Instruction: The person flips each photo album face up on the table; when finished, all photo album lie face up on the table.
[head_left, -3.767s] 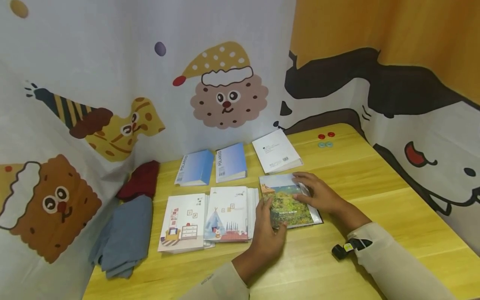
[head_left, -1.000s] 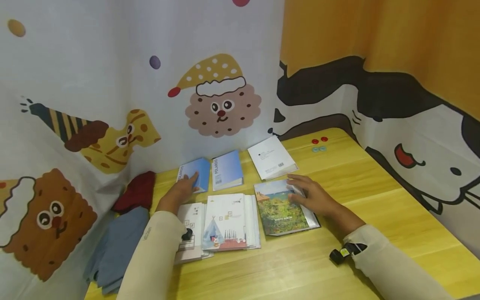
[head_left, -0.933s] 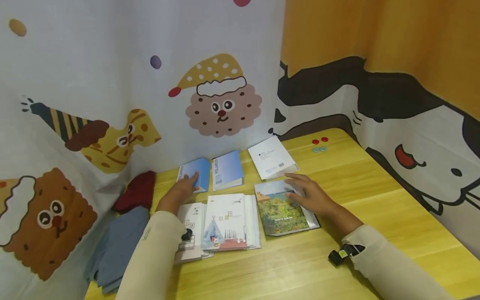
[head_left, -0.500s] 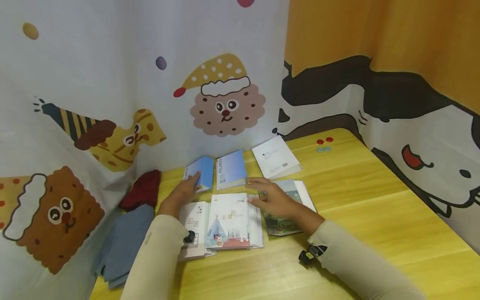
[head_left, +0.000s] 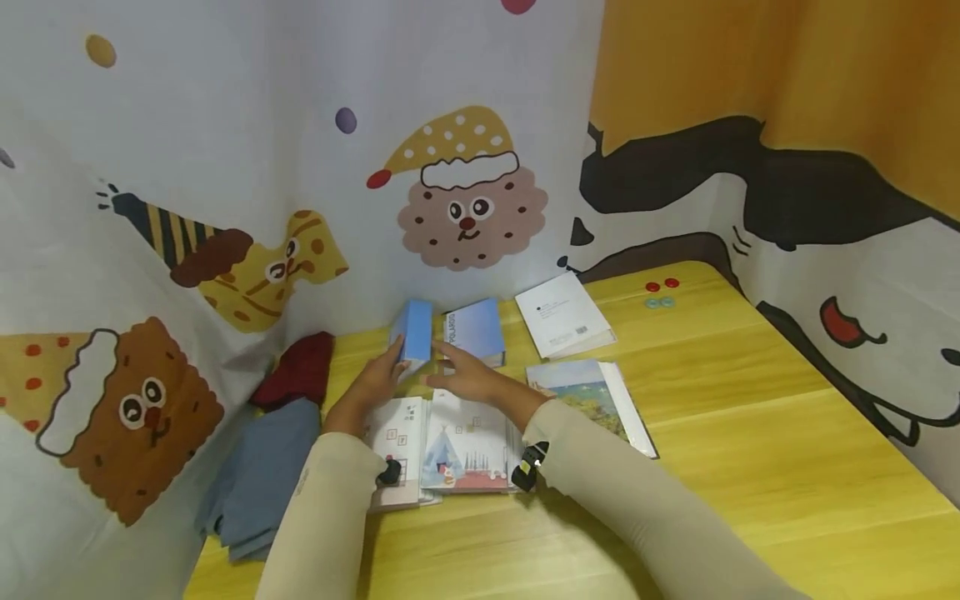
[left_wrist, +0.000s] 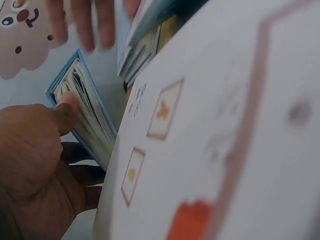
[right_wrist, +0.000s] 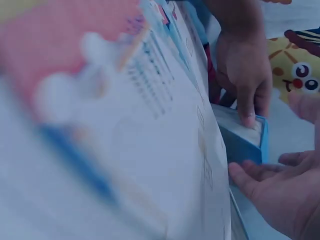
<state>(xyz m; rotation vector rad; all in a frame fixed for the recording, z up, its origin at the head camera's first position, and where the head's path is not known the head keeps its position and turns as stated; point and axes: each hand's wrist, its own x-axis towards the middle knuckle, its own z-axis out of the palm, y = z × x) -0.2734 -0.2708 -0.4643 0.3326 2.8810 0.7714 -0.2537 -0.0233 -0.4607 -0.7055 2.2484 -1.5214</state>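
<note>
We note the left hand (head_left: 372, 385) gripping the blue album (head_left: 415, 330), tipped on edge just beside the second blue album (head_left: 476, 332) at the bench's (head_left: 750, 433) back, while the right hand (head_left: 465, 379), fingers relaxed and empty, hovers alongside, apparently to steady it.

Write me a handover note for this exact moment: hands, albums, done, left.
Left hand: grips the left blue album, tipped up on edge at the back of the table.
Right hand: open, fingers beside that album, not gripping it.
Second blue album and white album lie flat in the back row; two illustrated albums and the landscape album lie in front.
Done: one album lifted. Left: everything else untouched.
</note>
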